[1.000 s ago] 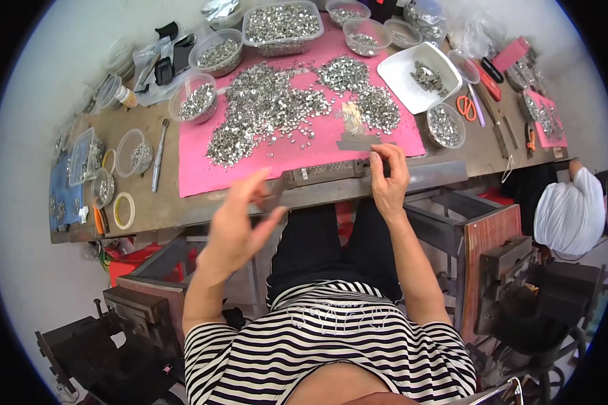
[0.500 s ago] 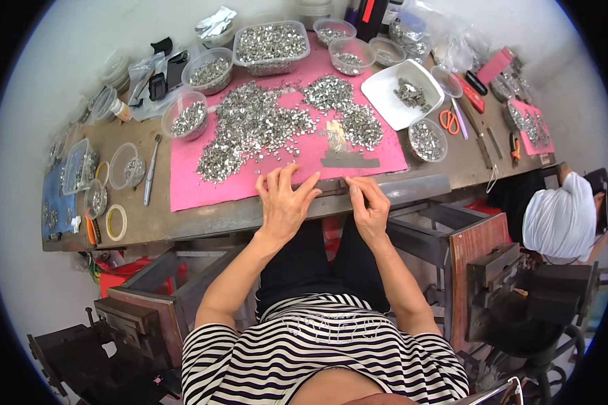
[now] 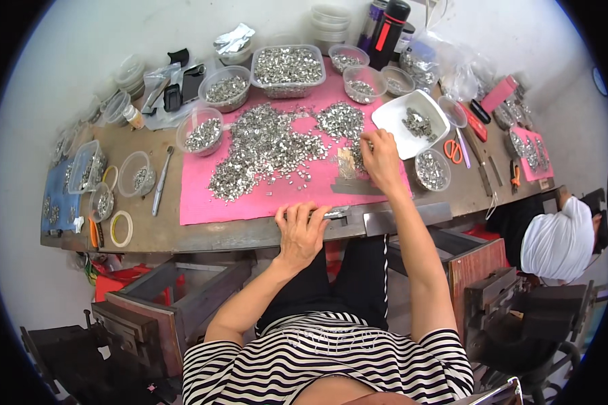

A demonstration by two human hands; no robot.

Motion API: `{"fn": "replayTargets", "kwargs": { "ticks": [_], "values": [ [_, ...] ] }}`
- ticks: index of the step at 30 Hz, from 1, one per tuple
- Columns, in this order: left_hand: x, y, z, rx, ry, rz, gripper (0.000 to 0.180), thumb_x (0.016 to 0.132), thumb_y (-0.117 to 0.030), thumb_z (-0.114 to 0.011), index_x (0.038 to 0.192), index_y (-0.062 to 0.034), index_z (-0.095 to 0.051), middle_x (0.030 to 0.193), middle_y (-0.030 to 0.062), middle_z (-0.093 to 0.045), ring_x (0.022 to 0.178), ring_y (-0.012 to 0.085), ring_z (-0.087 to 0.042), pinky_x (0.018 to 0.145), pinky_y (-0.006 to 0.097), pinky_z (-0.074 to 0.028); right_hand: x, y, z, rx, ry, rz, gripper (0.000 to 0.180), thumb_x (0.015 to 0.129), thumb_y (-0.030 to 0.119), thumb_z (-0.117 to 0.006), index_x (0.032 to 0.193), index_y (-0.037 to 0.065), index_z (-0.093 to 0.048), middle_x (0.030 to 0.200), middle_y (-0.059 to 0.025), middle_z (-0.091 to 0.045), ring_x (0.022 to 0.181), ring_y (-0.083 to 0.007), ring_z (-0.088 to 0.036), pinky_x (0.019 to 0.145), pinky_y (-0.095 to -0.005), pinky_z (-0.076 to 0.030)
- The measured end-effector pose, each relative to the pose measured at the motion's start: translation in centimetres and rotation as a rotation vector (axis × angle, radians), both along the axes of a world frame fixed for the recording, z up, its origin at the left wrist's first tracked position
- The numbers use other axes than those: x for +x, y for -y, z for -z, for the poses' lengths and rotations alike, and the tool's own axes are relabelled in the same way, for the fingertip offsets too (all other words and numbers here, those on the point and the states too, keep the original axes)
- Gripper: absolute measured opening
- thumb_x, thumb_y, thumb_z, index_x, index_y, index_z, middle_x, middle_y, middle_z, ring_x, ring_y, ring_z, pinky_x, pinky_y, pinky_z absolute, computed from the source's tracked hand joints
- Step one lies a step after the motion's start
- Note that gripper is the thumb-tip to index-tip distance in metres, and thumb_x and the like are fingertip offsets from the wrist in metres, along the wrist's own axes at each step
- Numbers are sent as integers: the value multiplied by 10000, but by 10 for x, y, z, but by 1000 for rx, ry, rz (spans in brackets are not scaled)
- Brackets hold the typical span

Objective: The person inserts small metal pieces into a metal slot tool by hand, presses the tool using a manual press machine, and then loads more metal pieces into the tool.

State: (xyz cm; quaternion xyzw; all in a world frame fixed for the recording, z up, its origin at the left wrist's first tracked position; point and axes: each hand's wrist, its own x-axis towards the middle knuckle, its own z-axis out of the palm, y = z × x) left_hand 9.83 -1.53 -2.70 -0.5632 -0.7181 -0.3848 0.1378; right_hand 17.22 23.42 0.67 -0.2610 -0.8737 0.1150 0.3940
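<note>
My left hand [image 3: 300,236] is at the table's front edge, its fingers bent down beside a narrow metal fixture [image 3: 338,214]; what they grip is hidden. My right hand [image 3: 381,159] reaches forward over a small pile of shiny metal pieces [image 3: 355,152] on the pink mat [image 3: 250,208], near a white tray [image 3: 389,119]. Its fingertips are drawn together, and anything between them is too small to make out. A larger heap of metal pieces [image 3: 263,145] spreads to the left. Flat grey strips [image 3: 358,187] lie near my right wrist.
Plastic tubs of metal pieces, including a large one [image 3: 288,67], line the back. Orange scissors [image 3: 453,152] and a round tub [image 3: 432,169] are at the right, a brush [image 3: 162,181] and a tape roll [image 3: 121,229] at the left. Someone in a white top [image 3: 558,237] sits far right.
My right hand has moved from the front edge forward to the small pile. My left hand stays at the edge, and the metal fixture now shows between it and the right arm. The view has shifted slightly.
</note>
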Motion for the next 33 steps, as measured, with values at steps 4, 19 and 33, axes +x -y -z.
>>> {"fn": "replayTargets", "kwargs": {
  "ticks": [4, 19, 33],
  "values": [
    [0, 0, 0, 16, -2, -4, 381, 805, -129, -783, 1173, -130, -684, 1095, 56, -596, 1072, 265, -549, 1024, 476, -307, -32, -26, 12, -11, 189, 120, 131, 848, 160, -728, 907, 43, -739, 946, -135, -666, 970, -334, -599, 856, -478, -465],
    [-66, 23, -28, 49, 90, -56, 147, 890, -160, -721, 1033, -131, -704, 970, 38, -626, 959, 254, -575, 917, 445, -358, -10, 5, -22, -207, 92, -171, 96, 855, 113, -731, 888, 23, -732, 856, -157, -662, 816, -335, -633, 766, -430, -506],
    [-122, 28, -23, -190, -88, 47, 94, 871, -116, -730, 960, -118, -699, 907, 50, -593, 924, 255, -564, 920, 433, -391, 9, 82, -10, -361, 224, -371, 135, 824, 86, -783, 911, 2, -724, 802, -138, -639, 774, -297, -646, 705, -416, -508]
  ]
}}
